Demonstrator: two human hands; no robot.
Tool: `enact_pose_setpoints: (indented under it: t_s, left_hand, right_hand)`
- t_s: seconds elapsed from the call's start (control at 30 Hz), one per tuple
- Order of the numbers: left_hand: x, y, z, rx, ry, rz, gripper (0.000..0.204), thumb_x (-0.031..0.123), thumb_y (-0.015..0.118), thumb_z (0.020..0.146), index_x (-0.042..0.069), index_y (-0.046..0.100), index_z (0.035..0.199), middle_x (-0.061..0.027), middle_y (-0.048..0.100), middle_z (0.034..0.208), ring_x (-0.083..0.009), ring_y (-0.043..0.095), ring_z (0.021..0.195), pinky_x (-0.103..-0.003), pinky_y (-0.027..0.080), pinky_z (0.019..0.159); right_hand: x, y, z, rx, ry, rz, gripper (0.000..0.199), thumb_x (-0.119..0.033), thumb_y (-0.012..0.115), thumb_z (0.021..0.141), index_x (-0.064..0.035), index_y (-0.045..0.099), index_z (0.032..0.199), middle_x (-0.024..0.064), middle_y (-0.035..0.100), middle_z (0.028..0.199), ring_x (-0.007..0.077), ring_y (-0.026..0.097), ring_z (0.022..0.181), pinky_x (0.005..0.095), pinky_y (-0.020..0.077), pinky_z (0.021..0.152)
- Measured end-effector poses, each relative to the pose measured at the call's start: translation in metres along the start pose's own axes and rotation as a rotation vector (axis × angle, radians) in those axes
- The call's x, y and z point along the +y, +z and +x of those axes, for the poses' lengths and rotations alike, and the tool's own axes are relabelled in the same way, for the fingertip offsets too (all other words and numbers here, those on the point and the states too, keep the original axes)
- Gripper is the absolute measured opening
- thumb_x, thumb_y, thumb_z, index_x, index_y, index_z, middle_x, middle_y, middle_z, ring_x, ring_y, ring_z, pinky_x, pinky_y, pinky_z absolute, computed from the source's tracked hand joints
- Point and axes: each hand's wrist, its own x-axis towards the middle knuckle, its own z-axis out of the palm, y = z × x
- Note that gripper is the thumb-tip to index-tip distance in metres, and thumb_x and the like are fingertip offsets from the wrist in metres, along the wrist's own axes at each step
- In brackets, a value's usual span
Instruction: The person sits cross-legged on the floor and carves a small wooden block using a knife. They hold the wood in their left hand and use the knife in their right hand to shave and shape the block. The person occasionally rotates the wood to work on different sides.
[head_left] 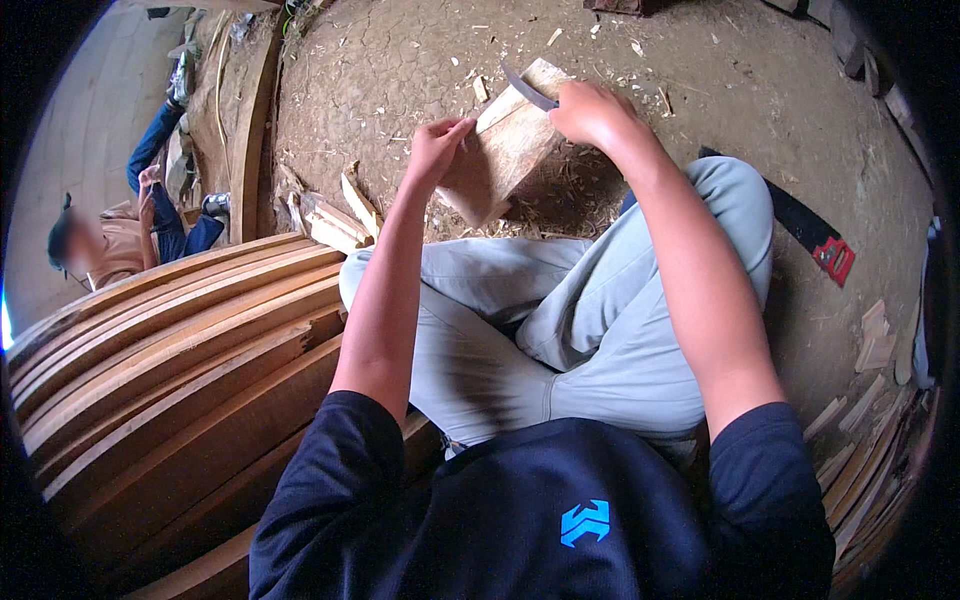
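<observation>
In front of my crossed legs a pale wooden block [515,140] rests on the dirt floor, tilted away from me. My right hand [595,112] is closed around a sickle-like curved blade [527,88], which lies across the far end of the block; its handle is hidden in my fist. At the block's left edge is my left hand [438,150], fingers pinched together. What they grip, if anything, is too small to make out.
A stack of long planks [180,360] is on my left, with wood offcuts [340,222] at its far end. A red-handled handsaw [822,246] lies beside my right knee. Wood strips [865,455] lie lower right. Another person [125,240] sits at far left.
</observation>
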Motion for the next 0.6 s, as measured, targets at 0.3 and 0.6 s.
enact_pose_setpoints:
  t_s: [0.3,0.6]
  left_hand:
    - [0.027,0.008,-0.004,0.108,0.128,0.191,0.024,0.03,0.074,0.087,0.008,0.077,0.098,-0.0106,0.074,0.084,-0.0163,0.07,0.078,-0.03,0.054,0.069]
    - [0.013,0.018,0.002,0.212,0.391,0.41,0.016,0.021,0.065,0.09,0.006,0.07,0.095,-0.0162,0.067,0.097,-0.0341,0.068,0.085,-0.043,0.053,0.076]
  right_hand:
    - [0.0,-0.005,-0.005,-0.003,-0.015,-0.004,0.04,-0.025,0.055,0.088,0.0,0.065,0.118,0.024,0.063,0.124,0.0393,0.061,0.116,0.0467,0.0468,0.1]
    - [-0.002,-0.003,-0.003,-0.016,-0.027,-0.03,0.041,-0.027,0.057,0.089,0.0011,0.066,0.118,0.0229,0.064,0.123,0.0372,0.062,0.115,0.045,0.0472,0.099]
